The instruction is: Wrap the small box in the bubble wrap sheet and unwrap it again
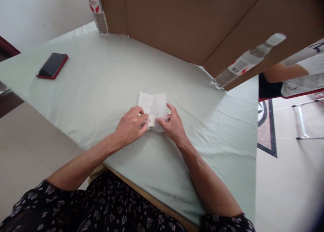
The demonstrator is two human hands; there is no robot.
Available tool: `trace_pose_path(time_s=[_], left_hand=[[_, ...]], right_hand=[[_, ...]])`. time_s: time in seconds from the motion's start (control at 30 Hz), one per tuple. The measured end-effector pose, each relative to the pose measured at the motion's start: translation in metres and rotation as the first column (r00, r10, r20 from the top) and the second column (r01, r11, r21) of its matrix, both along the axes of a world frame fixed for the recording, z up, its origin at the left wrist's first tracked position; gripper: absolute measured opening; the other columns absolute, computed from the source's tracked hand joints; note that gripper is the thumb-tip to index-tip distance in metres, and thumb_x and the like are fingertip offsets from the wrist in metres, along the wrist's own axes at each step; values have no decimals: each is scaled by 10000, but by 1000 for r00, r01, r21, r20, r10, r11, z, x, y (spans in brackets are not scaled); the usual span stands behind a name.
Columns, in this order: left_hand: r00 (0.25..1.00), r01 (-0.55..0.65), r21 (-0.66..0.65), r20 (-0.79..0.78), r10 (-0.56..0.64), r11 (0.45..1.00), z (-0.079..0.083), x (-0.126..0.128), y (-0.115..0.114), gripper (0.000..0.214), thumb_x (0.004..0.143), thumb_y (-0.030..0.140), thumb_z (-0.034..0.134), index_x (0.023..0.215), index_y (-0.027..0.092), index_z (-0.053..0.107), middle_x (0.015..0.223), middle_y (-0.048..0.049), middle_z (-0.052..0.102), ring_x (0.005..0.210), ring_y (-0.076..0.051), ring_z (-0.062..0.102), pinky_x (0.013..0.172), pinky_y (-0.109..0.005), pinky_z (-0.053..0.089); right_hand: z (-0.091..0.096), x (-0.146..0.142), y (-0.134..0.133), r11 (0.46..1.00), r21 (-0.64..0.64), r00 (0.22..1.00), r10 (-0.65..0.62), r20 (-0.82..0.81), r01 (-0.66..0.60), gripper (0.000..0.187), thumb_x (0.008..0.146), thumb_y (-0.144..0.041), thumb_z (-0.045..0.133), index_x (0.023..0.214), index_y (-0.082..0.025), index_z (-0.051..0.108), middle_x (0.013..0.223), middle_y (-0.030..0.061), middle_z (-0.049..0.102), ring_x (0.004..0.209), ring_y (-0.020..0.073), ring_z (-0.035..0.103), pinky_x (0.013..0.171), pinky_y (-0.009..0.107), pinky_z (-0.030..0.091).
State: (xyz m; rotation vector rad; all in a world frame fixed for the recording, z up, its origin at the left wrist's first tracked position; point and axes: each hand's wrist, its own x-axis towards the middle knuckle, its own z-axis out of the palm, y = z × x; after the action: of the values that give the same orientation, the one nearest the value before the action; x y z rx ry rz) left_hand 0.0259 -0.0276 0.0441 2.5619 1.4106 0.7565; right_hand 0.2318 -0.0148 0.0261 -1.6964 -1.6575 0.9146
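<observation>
A thin white sheet (159,102), creased down the middle, lies on the cloth between my hands. It looks like paper or tissue. At its near edge is a crinkled clear plastic wrapper (160,127), with a small whitish piece (151,120) showing faint markings. My left hand (133,122) is closed, thumb and fingers pinching the wrapper's left side. On the other side, my right hand (174,124) grips the wrapper's right part, thumb laid over it and index finger raised off the sheet. Whether the sheet and the wrapper are joined, I cannot tell.
A pale green cloth (106,77) covers the table. Far left lies a red-edged phone (52,65). A brown cardboard panel (167,19) stands at the back, with a water bottle (97,12) at its left and another bottle (240,65) at right. Behind it shows another person's arm (286,72).
</observation>
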Motion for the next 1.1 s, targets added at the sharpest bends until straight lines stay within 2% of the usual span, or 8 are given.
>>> trace_pose_path(time_s=[0.1,0.23,0.43,0.67,0.77,0.9,1.0,1.1], left_hand=[[999,-30,-34,-16,29,999,0,1,0,158,900,190,556,941,185,709,935,-73,584,835,-183,559,704,-275,474],[999,-39,-148,-11,37,988,0,3,0,188,898,204,546,996,182,705,915,-58,581,748,-158,543,649,-263,450],[1000,-16,-292,-12,13,956,4,2,4,215,902,206,533,1049,171,687,938,-67,593,744,-167,573,672,-289,472],[996,39,-343,90,-9,938,1,0,6,215,863,152,515,1015,159,668,875,-55,578,759,-179,573,694,-304,483],[979,54,-340,202,17,939,-3,-1,6,338,817,150,530,1138,148,634,894,-55,600,747,-174,568,702,-313,490],[911,93,-432,400,98,897,-4,-1,5,617,765,167,573,1376,142,490,870,-8,615,656,-129,540,683,-287,497],[871,44,-506,442,216,861,-2,3,4,608,789,246,619,1373,131,494,791,27,582,640,-124,540,679,-283,496],[863,-65,-470,416,285,881,-5,10,4,496,822,263,617,1301,148,558,776,25,587,668,-131,551,719,-293,502]], right_hand=[[3,-4,-2,998,62,999,-9,-41,11,766,796,-324,631,1491,-138,371,745,5,693,665,215,632,700,385,534],[9,-11,-5,999,35,994,-24,-106,28,765,817,-348,618,1503,-141,351,696,-15,648,608,194,583,629,362,510],[15,-27,-5,1000,1,964,-26,-263,27,766,825,-374,631,1506,-154,358,627,-78,525,551,150,503,552,316,484],[18,-33,-9,998,-34,937,39,-348,-54,757,859,-440,631,1499,-129,372,849,18,711,545,118,580,526,272,498],[20,-33,-16,993,-26,949,103,-297,-116,644,915,-388,548,1489,-145,390,1028,83,749,523,108,593,564,302,534],[23,-32,-22,966,78,965,253,-70,-247,580,935,-246,468,1503,-166,385,1178,122,740,675,163,673,689,373,574],[25,-32,-20,935,109,941,332,60,-337,627,925,-174,420,1544,-168,322,1198,120,741,724,184,694,741,400,575],[27,-29,-14,925,62,927,373,24,-374,648,917,-155,401,1557,-176,299,1194,107,742,595,137,651,691,365,570]])
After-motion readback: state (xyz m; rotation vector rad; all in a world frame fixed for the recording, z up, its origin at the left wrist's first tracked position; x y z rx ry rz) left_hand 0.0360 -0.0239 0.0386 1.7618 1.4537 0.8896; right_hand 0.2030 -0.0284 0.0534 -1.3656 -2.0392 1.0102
